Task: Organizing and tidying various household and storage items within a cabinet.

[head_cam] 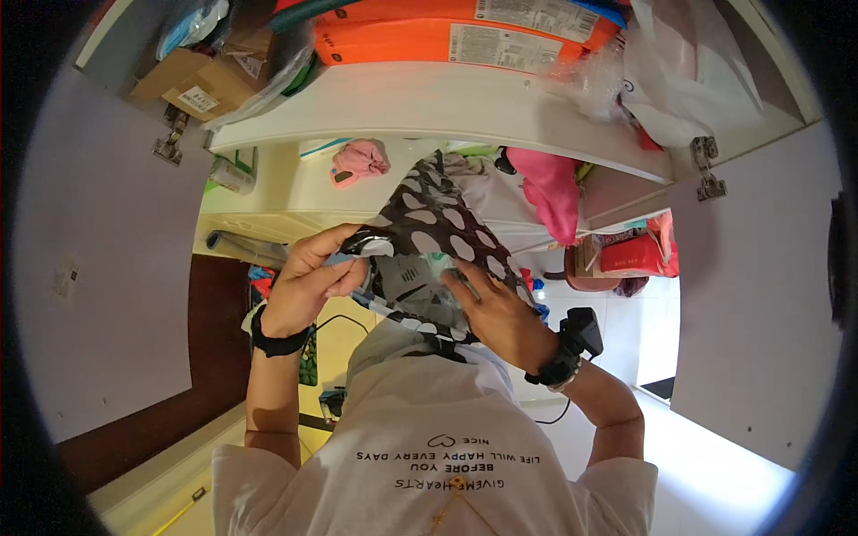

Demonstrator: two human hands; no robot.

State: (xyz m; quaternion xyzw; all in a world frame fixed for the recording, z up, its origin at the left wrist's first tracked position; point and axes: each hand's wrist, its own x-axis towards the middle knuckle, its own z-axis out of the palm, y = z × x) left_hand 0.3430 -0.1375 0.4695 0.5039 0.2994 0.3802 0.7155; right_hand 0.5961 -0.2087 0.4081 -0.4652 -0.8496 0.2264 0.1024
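A black plastic bag with white polka dots (422, 218) hangs before my body, its mouth gaping towards me. My left hand (315, 278) pinches the left edge of that mouth between thumb and fingers. At the right side of the opening is my right hand (506, 315), its fingertips reaching over the mouth. Its thumb is hidden, so whether it grips anything does not show. Inside the bag lies a grey item with dark slots (409, 285), partly behind what looks like clear plastic. Each wrist wears a black band.
An upper cabinet shelf (415, 100) holds orange packages (402, 40), a cardboard box (214, 80) and white plastic bags (690, 60). Open doors stand left (114, 234) and right (757, 281). Pink cloth (546, 187) hangs off the lower shelf; a red package (630, 254) is beyond.
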